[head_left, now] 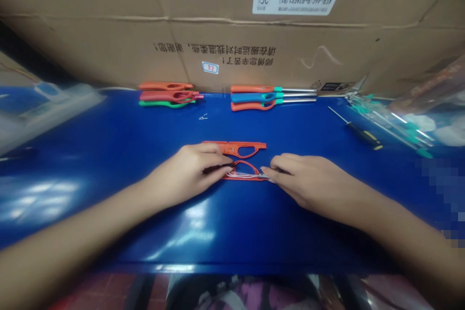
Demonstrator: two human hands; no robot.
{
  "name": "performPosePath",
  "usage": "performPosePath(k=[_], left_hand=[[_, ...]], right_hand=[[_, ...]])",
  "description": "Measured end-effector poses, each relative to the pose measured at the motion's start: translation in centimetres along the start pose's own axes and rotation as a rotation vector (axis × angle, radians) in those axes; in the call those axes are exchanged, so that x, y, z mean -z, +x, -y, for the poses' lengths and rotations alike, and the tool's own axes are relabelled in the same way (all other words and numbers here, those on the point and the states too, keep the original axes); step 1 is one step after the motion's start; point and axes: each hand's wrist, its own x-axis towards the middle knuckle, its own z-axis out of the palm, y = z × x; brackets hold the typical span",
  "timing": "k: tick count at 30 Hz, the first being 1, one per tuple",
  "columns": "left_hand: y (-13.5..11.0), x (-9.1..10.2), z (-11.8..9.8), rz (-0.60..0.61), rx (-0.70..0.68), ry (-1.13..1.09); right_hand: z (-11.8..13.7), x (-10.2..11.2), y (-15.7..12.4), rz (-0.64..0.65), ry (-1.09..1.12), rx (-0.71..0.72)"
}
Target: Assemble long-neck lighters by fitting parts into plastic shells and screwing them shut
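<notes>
Two orange half-shells of a lighter handle lie on the blue table, one behind the other. The rear half-shell (240, 148) is untouched on its right part; its left end passes behind my left hand (198, 167). In the front half-shell (247, 178), thin white wires (242, 174) run along the inside. My left hand is closed in a pinch at its left end, with something dark between thumb and fingers. My right hand (300, 174) is closed too, its fingertips pinching a small grey metal piece (264, 176) at the half-shell's right end.
Behind are stacked handles (165, 95) and lighters with metal tubes (272, 97). A screwdriver (365, 134) and a bag of metal tubes (399, 123) lie right. Tiny white bits (203, 116) lie mid-table. A cardboard box (225, 29) stands along the back; a plastic container (43, 111) is left.
</notes>
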Motion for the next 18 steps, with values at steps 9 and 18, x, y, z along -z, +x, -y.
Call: performPosePath(k=[9,18], left_hand=[[0.25,0.26,-0.22,0.023,0.031,-0.059],[0.33,0.88,0.25,0.086,0.118,-0.157]], right_hand=[[-0.11,0.65,-0.32,0.019,-0.004,0.003],[-0.1,0.55,-0.2,0.043,-0.017,0.027]])
